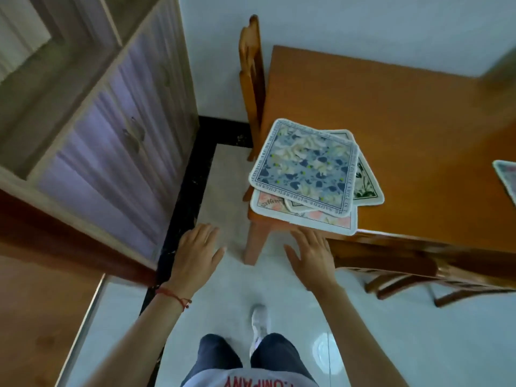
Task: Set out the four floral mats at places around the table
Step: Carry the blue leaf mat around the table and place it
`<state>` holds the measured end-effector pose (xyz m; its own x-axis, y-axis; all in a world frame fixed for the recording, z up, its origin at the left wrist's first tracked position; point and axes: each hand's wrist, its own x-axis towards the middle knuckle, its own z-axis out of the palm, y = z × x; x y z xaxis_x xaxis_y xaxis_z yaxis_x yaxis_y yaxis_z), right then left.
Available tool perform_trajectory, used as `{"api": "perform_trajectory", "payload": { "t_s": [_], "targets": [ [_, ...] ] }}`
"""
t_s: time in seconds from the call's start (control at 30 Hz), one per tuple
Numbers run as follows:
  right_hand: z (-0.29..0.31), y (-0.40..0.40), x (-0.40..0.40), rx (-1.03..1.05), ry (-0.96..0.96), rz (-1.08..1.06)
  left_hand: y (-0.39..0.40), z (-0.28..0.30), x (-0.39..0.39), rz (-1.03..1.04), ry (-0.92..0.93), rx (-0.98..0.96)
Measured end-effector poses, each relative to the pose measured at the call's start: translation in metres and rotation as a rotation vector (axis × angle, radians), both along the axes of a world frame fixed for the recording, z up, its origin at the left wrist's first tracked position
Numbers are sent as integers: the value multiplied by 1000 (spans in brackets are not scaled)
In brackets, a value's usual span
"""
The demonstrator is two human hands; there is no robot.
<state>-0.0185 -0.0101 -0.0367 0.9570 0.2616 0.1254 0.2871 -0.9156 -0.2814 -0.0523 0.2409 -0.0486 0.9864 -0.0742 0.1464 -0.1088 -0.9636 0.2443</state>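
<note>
**Both hands empty at the worktop corner, mats stacked on the edge**

Far left, a tall cabinet (106, 113) with pale lilac door panels fills that side, and its dark wooden base runs down toward the person. Between the cabinet and the worktop lies a strip of open tiled floor (223, 177), marked by a black border band. That is the free lane here, and it is narrow.

The left hand (195, 250) hangs over that floor strip, fingers spread, palm down, holding nothing. A red cord (174, 296) circles its wrist. Below, a white shoe (259, 321) is planted on the pale tiles, with dark trousers either side.

The right hand (310, 255) is open too, fingers splayed, just below the near corner of the wooden worktop (405, 113) and close under the lowest mat's edge; whether it touches is hard to say.

On that corner sits the stack of mats. The blue floral mat (303, 169) lies on top, turned at an angle. A green-and-white mat (365, 182) juts out beneath it to the right, and a pink mat (307, 217) at the bottom overhangs the worktop's near edge. A fourth mat (506, 177) lies apart, cut off at the frame's right side.

One chair (251, 74) is tucked in at the left side of the worktop, another (405, 263) along the near side, crowding the right hand's flank.
</note>
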Motion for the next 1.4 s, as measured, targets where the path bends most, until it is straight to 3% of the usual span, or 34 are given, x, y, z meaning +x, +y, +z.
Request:
{"api": "perform_trajectory", "payload": {
  "t_s": [0.17,0.47,0.87,1.2,1.4],
  "targets": [
    [-7,-30,21,-19,35,-128,-16,-3,42,-70,130,30],
    [-6,-65,92,34,83,-205,-48,11,126,-126,63,11],
    [-10,-77,151,30,167,-262,-57,9,214,-169,207,14],
    [-12,-71,195,38,172,-436,-45,-1,294,-248,204,-76],
    [-16,-77,212,104,212,-520,-50,-10,321,-191,314,-245]
  ]
}}
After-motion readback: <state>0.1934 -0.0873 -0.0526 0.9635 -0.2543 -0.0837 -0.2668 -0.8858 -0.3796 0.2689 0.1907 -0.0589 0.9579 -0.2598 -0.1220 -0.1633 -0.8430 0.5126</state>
